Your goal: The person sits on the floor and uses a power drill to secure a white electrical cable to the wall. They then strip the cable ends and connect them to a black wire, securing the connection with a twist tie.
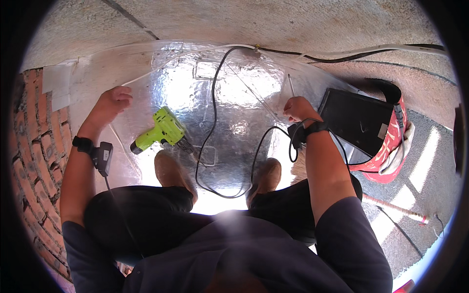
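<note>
1. The work surface is a shiny silver sheet (234, 146), crinkled and glaring with light, spread before and beneath the person's brown shoes (172, 173)
2. A brick wall (41, 141) rises on the left; rough pale concrete (293, 24) runs along the far side, and grey floor (439, 171), streaked with sun, lies to the right
3. The left hand (115, 101), above the sheet's left part, has curled fingers beside a thin white wire (190, 51); I cannot tell whether they pinch it
4. The right hand (299, 108) is closed around a slim metal tool (291, 85), its shaft pointing away from the person
5. A green drill (166, 128) lies between the hands, nearer the left, beside a looping black cable (215, 97)
6. A red bag (381, 176) holding a flat black panel (351, 122) stands right of the right hand
</note>
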### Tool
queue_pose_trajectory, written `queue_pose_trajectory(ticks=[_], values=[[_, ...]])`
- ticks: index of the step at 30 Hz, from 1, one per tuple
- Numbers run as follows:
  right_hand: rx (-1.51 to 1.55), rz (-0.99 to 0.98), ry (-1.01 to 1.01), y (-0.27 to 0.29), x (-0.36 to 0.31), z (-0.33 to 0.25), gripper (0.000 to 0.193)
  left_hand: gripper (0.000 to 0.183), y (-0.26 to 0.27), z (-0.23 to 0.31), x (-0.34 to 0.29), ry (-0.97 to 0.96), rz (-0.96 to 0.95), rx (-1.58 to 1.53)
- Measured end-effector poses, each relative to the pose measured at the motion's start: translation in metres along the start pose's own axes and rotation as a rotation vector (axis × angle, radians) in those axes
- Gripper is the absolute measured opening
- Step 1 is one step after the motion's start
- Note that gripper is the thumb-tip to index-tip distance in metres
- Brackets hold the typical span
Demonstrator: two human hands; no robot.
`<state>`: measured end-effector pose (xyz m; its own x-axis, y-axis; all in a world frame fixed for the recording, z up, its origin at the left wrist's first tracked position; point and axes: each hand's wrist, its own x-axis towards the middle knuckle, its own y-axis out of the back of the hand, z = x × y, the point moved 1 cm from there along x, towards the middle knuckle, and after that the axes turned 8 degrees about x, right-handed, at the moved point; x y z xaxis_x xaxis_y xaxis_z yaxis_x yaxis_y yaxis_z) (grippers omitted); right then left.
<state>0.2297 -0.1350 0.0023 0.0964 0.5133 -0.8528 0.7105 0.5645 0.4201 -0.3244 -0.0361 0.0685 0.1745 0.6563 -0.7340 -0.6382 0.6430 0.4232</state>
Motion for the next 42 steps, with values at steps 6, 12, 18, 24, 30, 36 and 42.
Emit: queue_pose_trajectory(ticks=[6, 12, 18, 24, 30, 36, 42], values=[[-0.055, -0.007, 0.058, -0.018, -0.012, 0.003, 0.020, 0.042, -0.004, 0.002, 0.004, -0.026, -0.013, -0.015], [-0.201, 0.153, 0.230, -0.036, 0.000, 0.018, 0.017, 0.043, -0.006, 0.008, 0.003, -0.030, -0.006, -0.008], [-0.108, 0.091, 0.183, -0.031, -0.009, 0.006, 0.018, 0.042, -0.006, 0.006, 0.002, -0.042, 0.005, -0.007], [0.158, -0.137, -0.003, 0.000, -0.024, -0.013, 0.018, 0.041, -0.006, 0.002, 0.005, -0.048, -0.005, -0.029], [0.117, -0.214, 0.004, 0.047, -0.034, -0.046, 0.018, 0.040, -0.006, -0.005, 0.013, -0.094, -0.006, -0.031], [0.155, -0.256, 0.125, 0.063, -0.062, -0.113, 0.015, 0.032, -0.004, 0.005, 0.009, -0.139, -0.086, -0.049], [0.584, -0.498, 0.424, -0.017, -0.060, -0.172, 0.013, 0.035, -0.024, 0.069, -0.006, -0.305, -0.437, -0.097]])
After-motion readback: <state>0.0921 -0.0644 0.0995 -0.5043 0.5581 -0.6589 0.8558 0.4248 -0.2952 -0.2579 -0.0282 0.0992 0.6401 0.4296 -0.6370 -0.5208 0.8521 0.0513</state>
